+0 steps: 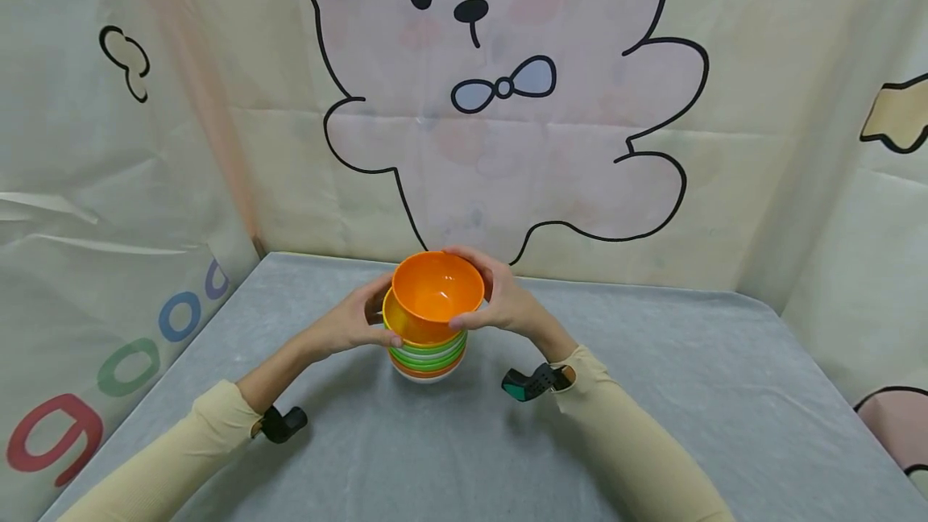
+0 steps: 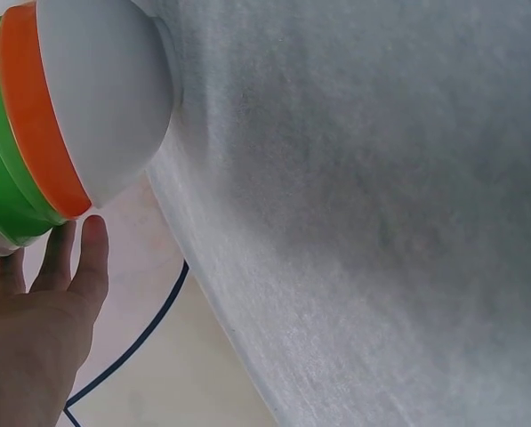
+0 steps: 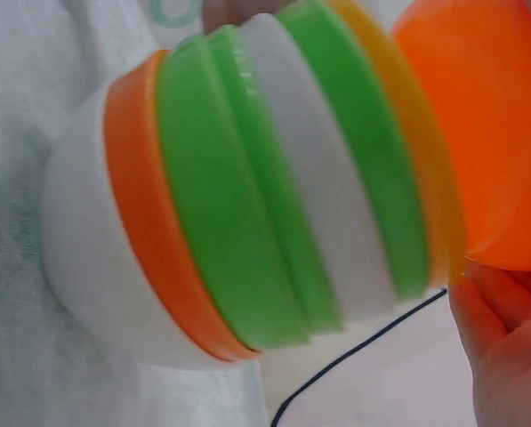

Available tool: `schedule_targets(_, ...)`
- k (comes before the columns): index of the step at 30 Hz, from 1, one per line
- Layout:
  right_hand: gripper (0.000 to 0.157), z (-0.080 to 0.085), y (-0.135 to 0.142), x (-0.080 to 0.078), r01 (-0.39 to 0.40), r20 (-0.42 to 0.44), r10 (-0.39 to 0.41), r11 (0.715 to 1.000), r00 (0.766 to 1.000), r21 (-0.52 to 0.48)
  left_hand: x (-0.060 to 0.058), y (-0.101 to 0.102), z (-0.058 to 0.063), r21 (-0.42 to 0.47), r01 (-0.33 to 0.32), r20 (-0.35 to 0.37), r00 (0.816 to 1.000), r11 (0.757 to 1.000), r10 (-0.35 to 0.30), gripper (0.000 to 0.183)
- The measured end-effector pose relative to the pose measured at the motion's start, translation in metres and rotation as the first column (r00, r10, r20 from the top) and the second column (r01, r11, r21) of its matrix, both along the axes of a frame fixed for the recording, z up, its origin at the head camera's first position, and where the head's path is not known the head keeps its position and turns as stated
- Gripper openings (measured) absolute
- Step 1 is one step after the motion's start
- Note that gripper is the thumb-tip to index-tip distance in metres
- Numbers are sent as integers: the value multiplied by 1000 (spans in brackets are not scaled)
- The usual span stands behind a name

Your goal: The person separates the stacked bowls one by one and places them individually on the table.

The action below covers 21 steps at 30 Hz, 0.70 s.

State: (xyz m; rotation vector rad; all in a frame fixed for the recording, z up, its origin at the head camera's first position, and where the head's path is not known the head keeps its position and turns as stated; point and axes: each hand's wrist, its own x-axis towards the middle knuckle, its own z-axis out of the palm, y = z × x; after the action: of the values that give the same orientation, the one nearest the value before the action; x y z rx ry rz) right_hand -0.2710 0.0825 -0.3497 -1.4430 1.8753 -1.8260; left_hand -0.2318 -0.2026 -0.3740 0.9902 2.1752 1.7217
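Observation:
An orange bowl [image 1: 438, 287] is tilted over the top of a stack of nested bowls [image 1: 426, 362], its inside facing the head camera. My right hand [image 1: 506, 298] holds it by the right side, thumb at the near rim and fingers round the far side. At the stack's left side, my left hand [image 1: 350, 319] grips near the top, with its thumb at the rim of the yellow bowl [image 1: 400, 327]. Below the yellow one, the right wrist view shows green, white and orange bowls, down to a white bowl [image 3: 96, 240] at the bottom.
The stack stands on a table with a grey-blue cloth [image 1: 435, 457]. Behind the table hangs a pale curtain [image 1: 290, 184] with a cartoon bear. Dark straps with small devices [image 1: 536, 383] sit at both wrists.

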Motion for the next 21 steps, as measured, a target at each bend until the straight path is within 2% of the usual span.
schedule_targets(5,88,9,13,-1,19,-13,-20,999,1000,-42,1,0,2,-32,-20,1,1000,999,20,92)
schedule_targets(10,89,15,29,-1,82,-26,-84,996,996,-43,2,1,3,-56,-30,-13,999,998,29,91)
schedule_targets(21,88,15,59,-9,209,-44,-209,978,977,-8,0,1,1,-75,-49,-13,999,996,48,89)
